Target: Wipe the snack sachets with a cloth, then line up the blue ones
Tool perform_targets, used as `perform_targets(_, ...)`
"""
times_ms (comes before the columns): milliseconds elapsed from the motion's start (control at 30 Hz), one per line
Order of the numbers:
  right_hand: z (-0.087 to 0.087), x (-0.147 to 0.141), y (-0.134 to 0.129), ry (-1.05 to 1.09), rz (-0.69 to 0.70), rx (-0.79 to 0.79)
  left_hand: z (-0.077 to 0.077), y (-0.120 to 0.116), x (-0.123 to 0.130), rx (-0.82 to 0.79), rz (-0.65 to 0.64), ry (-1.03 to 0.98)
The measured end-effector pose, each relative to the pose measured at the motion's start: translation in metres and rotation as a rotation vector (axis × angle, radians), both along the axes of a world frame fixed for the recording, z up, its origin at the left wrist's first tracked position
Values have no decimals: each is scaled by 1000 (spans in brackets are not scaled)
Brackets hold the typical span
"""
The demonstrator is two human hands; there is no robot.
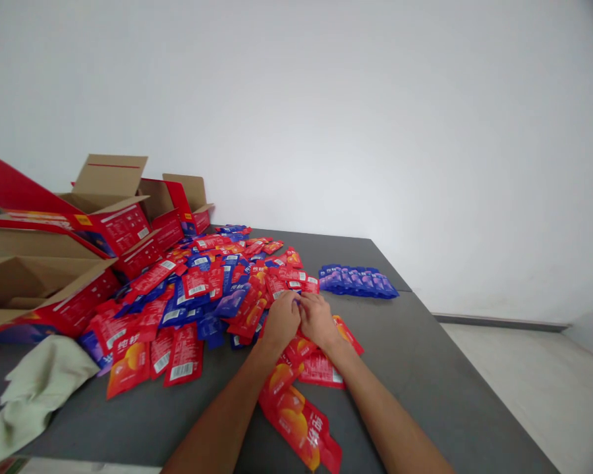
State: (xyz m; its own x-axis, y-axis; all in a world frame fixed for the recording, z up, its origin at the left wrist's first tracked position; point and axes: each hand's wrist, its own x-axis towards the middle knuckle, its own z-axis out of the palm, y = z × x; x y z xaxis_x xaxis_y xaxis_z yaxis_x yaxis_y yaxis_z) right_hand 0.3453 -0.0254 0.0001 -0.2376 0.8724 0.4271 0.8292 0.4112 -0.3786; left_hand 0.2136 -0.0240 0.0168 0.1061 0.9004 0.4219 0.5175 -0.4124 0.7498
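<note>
My left hand (282,320) and my right hand (317,318) meet near the middle of the table, fingers bent inward and touching. A bit of something blue or purple shows between the fingertips; most of it is hidden. Under and in front of my wrists lie red pouches with orange fruit pictures (292,416). A mixed heap of red and blue pouches (196,282) spreads to the left of my hands. Beyond my right hand, a row of overlapping blue pouches (358,281) lies flat.
Open red cardboard boxes (128,227) stand along the left side, with another open box (79,299) nearer. A pale green cloth (42,388) lies at the front left of the dark table (415,375). A white wall rises behind.
</note>
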Motion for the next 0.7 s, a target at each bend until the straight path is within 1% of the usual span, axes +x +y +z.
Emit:
perform_targets(133, 8, -23, -7, 54, 122, -24, 12, 0, -5, 11, 65, 103)
perform_targets(200, 11, -34, -8, 65, 142, -34, 18, 1, -14, 20, 119, 178)
perform_targets(267, 13, -46, -8, 94, 129, -52, 23, 2, -29, 34, 170, 233)
perform_targets(333, 16, -59, -7, 153, 107, -68, 25, 1, -51, 59, 227, 296)
perform_targets(433, 19, -82, -6, 258, 96, -108, 24, -1, -87, 72, 354, 421)
perform_targets(533, 22, -106, -2, 309, 90, -169, 16, -6, -114, -29, 449, 435)
perform_targets(633, 22, -127, 2, 341, 61, -213, 9, -12, -127, -133, 455, 358)
perform_targets(700, 21, -138, 5, 379, 36, -241, 8, -16, -130, -170, 433, 267)
